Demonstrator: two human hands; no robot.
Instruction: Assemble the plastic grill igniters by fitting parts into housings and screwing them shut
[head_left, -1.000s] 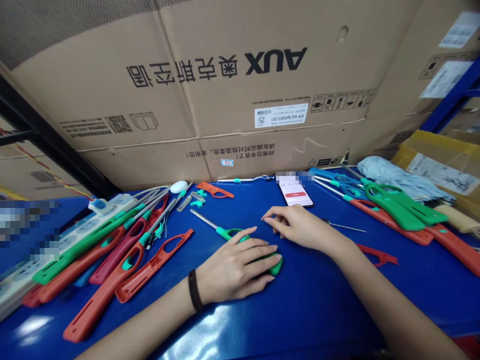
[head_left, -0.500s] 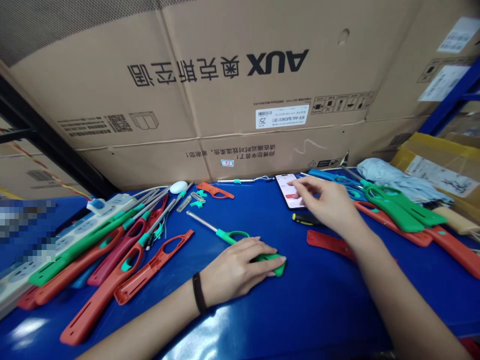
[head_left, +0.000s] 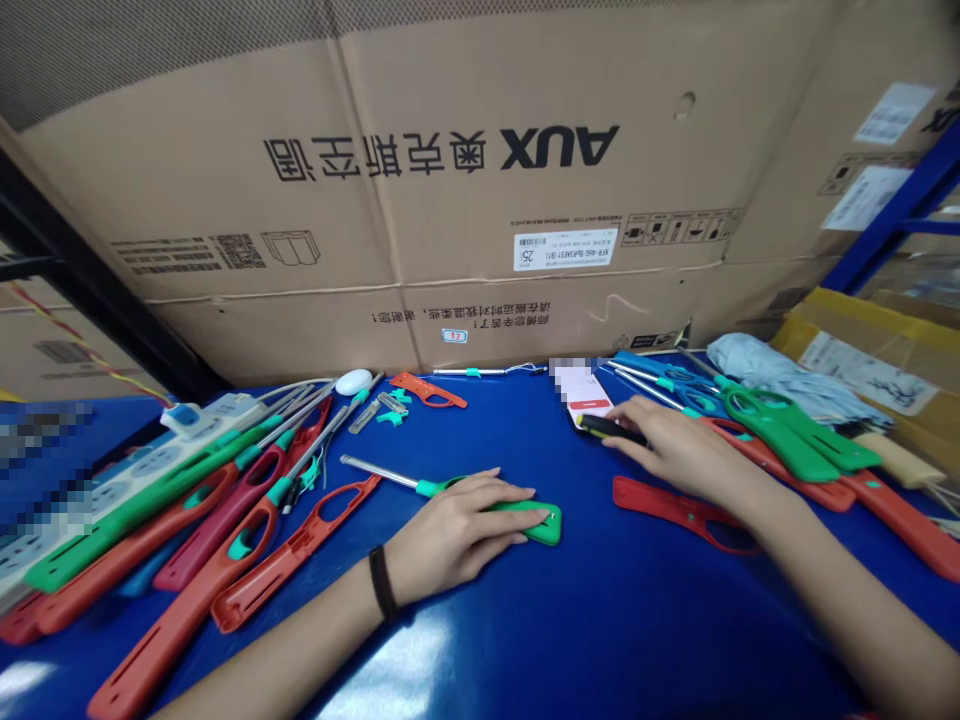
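My left hand [head_left: 457, 530] lies over a green long-nosed lighter [head_left: 546, 522], its fingers closed around the handle. The lighter's metal tube [head_left: 379, 471] points to the far left, and part of the body is hidden under the palm. My right hand [head_left: 660, 440] pinches a black and yellow handle, apparently a screwdriver [head_left: 600, 428], by the lower edge of a phone [head_left: 588, 390]. Its tip is hidden by the hand. Below that hand lies a red lighter shell half [head_left: 660, 505].
Several lighters [head_left: 202, 590] and an open red shell [head_left: 292, 555] lie at left beside a power strip [head_left: 217, 420]. More lighters [head_left: 795, 440] and a folded light blue cloth item [head_left: 787, 375] are at right. A large cardboard box [head_left: 450, 220] stands behind.
My right hand has moved down from the phone's screen and taken hold of the black and yellow handle. My left hand stays on the green lighter. The view has shifted slightly.
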